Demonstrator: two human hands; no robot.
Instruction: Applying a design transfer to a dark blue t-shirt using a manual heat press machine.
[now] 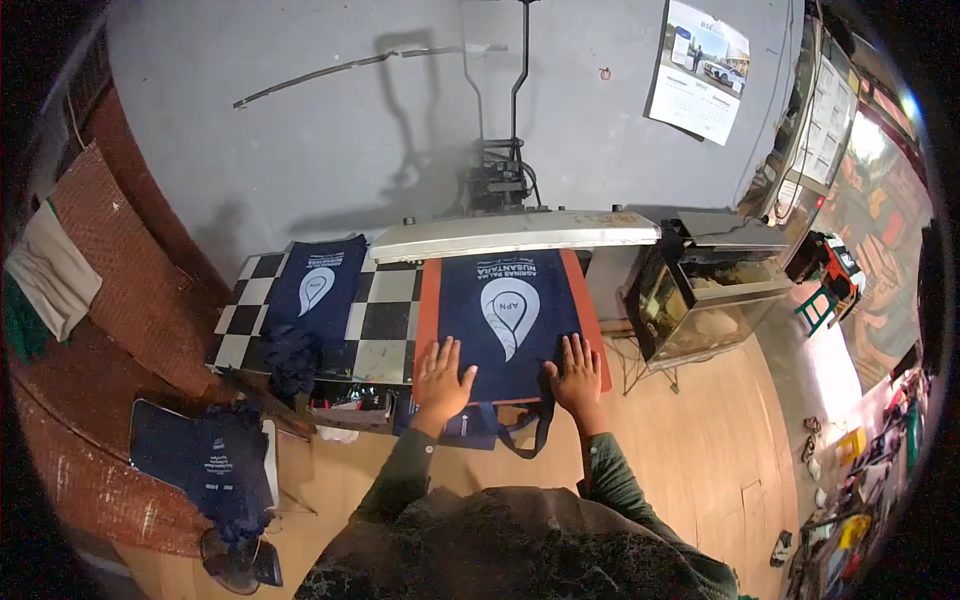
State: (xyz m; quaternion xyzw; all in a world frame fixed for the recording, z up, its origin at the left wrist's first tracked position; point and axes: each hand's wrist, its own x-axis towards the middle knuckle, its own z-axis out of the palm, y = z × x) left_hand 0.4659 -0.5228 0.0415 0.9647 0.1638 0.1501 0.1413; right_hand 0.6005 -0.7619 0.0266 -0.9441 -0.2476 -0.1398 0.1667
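Observation:
A navy fabric bag with a white printed emblem lies flat on the orange-red pad of a heat press. The press's pale upper plate is raised at the bag's far edge. My left hand rests flat, fingers apart, on the pad and the bag's left edge. On the right edge my right hand lies the same way, palm down. Neither hand grips anything. A dark strap hangs in a loop off the near edge between my forearms.
On a checkered table to the left lie more printed navy bags. A chair draped with navy fabric stands at lower left. To the right of the press is a glass tank. A calendar hangs on the grey wall.

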